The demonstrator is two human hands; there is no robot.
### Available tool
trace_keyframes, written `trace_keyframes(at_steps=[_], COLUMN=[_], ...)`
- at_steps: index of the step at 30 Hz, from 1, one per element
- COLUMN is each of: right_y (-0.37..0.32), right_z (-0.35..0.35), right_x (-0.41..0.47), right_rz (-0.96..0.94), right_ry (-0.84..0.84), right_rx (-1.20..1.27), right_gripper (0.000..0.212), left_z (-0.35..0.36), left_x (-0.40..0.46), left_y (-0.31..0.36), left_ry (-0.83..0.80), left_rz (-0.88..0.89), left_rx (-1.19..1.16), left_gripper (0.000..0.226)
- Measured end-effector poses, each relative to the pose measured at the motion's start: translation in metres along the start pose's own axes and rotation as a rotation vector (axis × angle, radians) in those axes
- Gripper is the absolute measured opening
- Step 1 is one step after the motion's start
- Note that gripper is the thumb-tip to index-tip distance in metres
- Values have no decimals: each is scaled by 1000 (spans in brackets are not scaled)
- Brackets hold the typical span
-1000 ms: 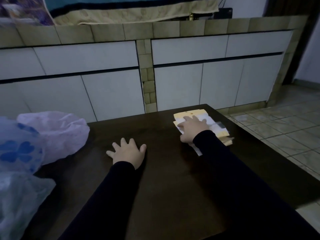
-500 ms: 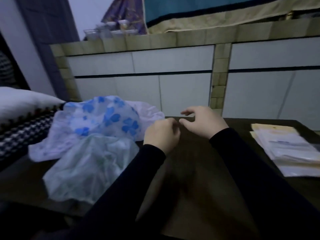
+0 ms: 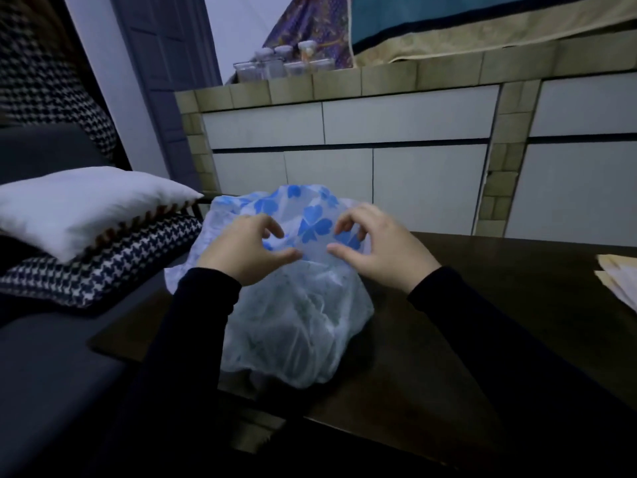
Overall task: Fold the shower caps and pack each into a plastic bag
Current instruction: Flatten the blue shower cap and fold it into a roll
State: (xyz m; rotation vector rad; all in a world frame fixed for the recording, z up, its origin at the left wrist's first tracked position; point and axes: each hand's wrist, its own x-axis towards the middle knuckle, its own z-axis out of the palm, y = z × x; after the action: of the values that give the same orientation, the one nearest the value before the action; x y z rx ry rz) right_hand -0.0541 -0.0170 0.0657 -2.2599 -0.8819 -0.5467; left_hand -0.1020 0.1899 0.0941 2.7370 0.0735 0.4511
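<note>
A pile of shower caps lies on the left part of the dark wooden table (image 3: 499, 298). At the back is a white cap with blue flowers (image 3: 312, 220); in front of it sits a puffed translucent cap with a faint green print (image 3: 296, 326). My left hand (image 3: 246, 251) and my right hand (image 3: 381, 246) hover side by side over the flowered cap. Their fingers are bent and their thumbs touch its film, with a gap between thumb and fingers. A stack of flat plastic bags (image 3: 618, 281) shows at the right edge, partly cut off.
A grey sofa (image 3: 51, 357) stands against the table's left side, with a white pillow (image 3: 79, 205) on a houndstooth cushion (image 3: 103, 267). Beyond the table is a tiled counter with white cabinet doors (image 3: 413, 174) and several glass jars (image 3: 282, 62).
The view swung left from the bag stack to the caps. My right hand left the bags and both hands moved left onto the flowered cap.
</note>
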Motion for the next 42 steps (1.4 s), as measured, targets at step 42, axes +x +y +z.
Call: trace_keyframes(at_steps=[42], right_y=[48], right_z=[-56], right_x=[-24], right_rz=[-115], right_ry=[637], right_rx=[53], right_gripper=[45], left_z=[26], left_x=[2], left_y=[113], left_ry=[524], left_rz=[463], left_rx=[-850], left_gripper=[18])
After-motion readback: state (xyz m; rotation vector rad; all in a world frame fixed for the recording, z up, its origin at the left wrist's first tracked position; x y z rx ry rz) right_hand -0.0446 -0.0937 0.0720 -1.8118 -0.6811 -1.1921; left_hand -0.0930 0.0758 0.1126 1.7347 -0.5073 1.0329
